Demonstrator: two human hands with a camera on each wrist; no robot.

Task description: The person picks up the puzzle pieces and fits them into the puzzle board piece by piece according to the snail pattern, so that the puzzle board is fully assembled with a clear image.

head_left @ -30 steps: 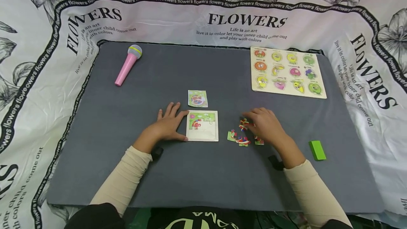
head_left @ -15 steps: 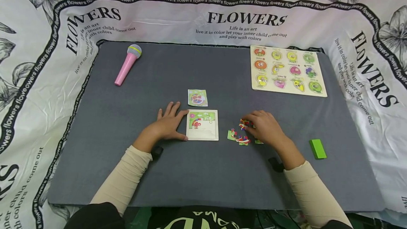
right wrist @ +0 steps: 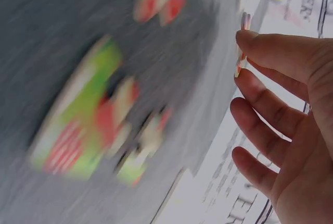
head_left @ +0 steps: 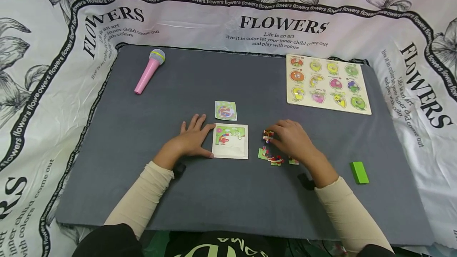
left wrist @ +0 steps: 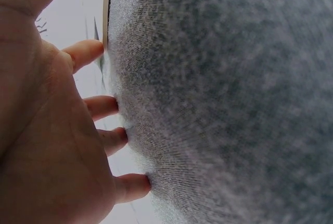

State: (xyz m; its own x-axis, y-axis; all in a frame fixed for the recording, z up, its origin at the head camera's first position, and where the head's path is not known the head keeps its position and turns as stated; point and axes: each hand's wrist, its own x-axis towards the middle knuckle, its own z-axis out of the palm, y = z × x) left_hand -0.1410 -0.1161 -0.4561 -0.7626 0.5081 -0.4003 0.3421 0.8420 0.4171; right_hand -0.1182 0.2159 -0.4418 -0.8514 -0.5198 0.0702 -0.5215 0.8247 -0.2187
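A small square jigsaw tray lies mid-table, its upper part and left side partly filled with picture pieces. My left hand rests beside it with fingers spread, thumb and index finger touching its left edge. In the left wrist view the index fingertip meets the tray's thin edge. To the tray's right, my right hand pinches a colourful jigsaw piece between thumb and fingertips. The right wrist view shows that piece edge-on, above the table. Several loose pieces lie below this hand, blurred in the wrist view.
A picture card lies just behind the tray. At the back right is a fruit puzzle board; at the back left, a pink toy microphone. A green block sits on the right. Grey cloth covers the table.
My right hand has picked out a jigsaw piece from the loose ones and moved slightly left with it. The left hand stays at the tray's edge. The head view has shifted slightly.
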